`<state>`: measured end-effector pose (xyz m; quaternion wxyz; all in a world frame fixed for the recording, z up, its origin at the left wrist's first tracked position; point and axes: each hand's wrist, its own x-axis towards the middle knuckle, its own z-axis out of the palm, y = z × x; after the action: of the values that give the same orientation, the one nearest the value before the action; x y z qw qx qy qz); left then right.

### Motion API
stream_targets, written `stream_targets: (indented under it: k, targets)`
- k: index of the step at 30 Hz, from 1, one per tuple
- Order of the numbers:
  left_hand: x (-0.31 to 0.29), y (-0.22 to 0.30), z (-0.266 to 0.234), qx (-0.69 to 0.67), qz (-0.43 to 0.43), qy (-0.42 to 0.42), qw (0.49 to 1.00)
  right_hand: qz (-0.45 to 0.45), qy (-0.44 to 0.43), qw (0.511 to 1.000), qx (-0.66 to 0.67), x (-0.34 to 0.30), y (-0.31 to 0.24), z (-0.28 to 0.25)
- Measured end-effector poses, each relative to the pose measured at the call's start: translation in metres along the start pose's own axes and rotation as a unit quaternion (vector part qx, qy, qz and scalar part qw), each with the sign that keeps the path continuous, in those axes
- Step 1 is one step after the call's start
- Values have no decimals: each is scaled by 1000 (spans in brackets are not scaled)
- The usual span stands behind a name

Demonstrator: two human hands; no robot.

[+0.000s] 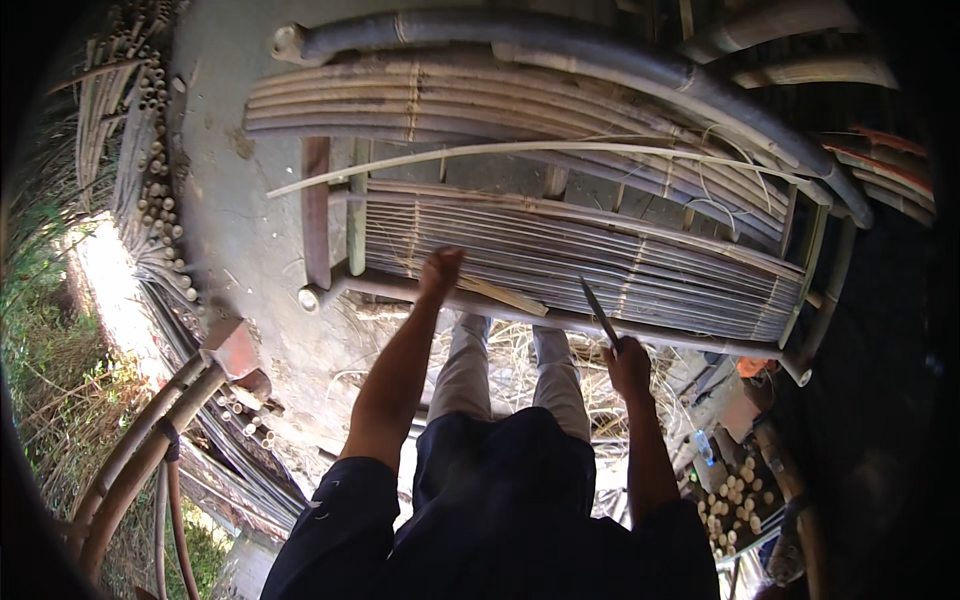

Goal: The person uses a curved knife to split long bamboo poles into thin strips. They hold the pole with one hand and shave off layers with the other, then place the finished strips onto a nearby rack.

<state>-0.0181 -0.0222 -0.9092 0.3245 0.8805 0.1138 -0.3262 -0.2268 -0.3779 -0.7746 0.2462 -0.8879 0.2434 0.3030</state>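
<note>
A long, narrow knife with a dark blade (598,308) is held in the right hand (628,368), the fingers being wrapped closed around its handle; the blade is pointed up and leftward, away from the body, over the near edge of a long bench seat of slender bamboo slats (560,250). The left hand (441,270) is held over the same seat, well to the left of the knife. Its fingers look curled inward, but whether they are closed fully, or on anything, cannot be told. Just to the right of that hand, a short, flat, pale yellow bamboo strip (503,296) is seen slanting down toward the near edge; whether it is gripped or merely laid there cannot be made out.

The seat is spread below and beyond both hands. Its slats are set side by side, grey-brown with dull, bluish glints, and are crossed by paler bands where joints are lined up. Along the near side, below the grips, it is bordered by a thick, round, brownish bamboo rail (660,335). Beyond the hands, a backrest of tan and grey bamboo poles (350,95) is seen, and in front of it a long, thin, cream-coloured bamboo strip (500,148) is stretched in a shallow curve.
</note>
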Motion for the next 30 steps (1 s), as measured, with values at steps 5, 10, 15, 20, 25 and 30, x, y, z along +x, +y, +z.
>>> stream_targets:
  k: [5, 10, 15, 20, 25, 30]
  targets:
    - [61, -41, -45, -273, -149, 38, 950, -150, 81, 980, -104, 131, -57, 1]
    - [93, -34, -69, 74, -45, 228, 970, -149, 31, 959, -240, 227, -97, 16]
    - [136, -43, -72, 118, 115, 167, 972, -101, -39, 951, -290, 263, -103, 36]
    - [155, -56, -62, 125, 163, 120, 971, -150, 0, 944, -294, 264, -91, 30]
    - [146, -49, -57, 115, 167, 129, 971, -230, 57, 934, -269, 239, -106, -13]
    - [147, -40, -62, 135, 164, 59, 975, -200, 48, 956, -211, 222, -100, -40]
